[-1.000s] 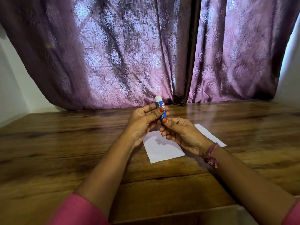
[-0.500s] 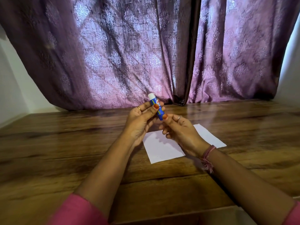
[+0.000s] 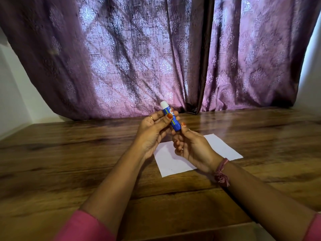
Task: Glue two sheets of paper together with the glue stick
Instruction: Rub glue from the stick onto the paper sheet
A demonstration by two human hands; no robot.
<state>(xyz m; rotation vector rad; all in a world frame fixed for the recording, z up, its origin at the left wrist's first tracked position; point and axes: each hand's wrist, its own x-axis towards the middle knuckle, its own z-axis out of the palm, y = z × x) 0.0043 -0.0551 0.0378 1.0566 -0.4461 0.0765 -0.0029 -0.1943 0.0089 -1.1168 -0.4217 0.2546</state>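
Note:
A blue glue stick [image 3: 171, 117] with a white end pointing up and to the left is held above the table. My left hand [image 3: 153, 131] grips its upper barrel between thumb and fingers. My right hand [image 3: 190, 145] pinches its lower end with thumb and forefinger. White paper [image 3: 220, 146] lies flat on the wooden table [image 3: 69, 153] under both hands, partly hidden by them. I cannot tell whether it is one sheet or two.
A purple patterned curtain [image 3: 139, 58] hangs along the table's far edge. White walls [image 3: 12, 94] stand at the left and right. A pale edge [image 3: 260, 230] shows at the bottom right near my right forearm.
Both hands have lifted the glue stick slightly and tilted its white end further to the left. The paper has not moved.

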